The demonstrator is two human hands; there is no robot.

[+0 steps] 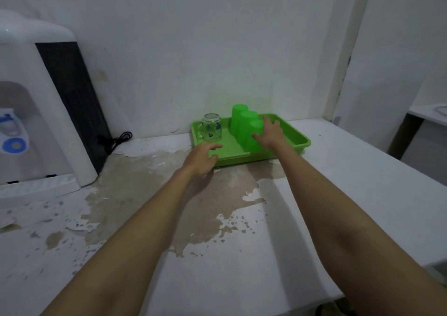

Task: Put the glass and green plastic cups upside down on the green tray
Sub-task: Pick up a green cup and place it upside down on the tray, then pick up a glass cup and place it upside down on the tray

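A green tray [294, 134] sits on the white counter against the wall. A glass cup [212, 127] with blue spots and a handle stands upside down in the tray's left part. Three green plastic cups stand upside down in a row: the far one [238, 116], the middle one [246, 127] and the near one [254, 136]. My right hand [269, 133] is wrapped around the near green cup from the right. My left hand [202, 158] hovers over the tray's front left corner, fingers apart, holding nothing, just in front of the glass cup.
A white water dispenser [29, 112] with a black back panel stands at the left, its black cord [116, 140] lying on the counter. The counter surface [217, 207] is peeling and stained. A second white table [428, 115] is at the far right.
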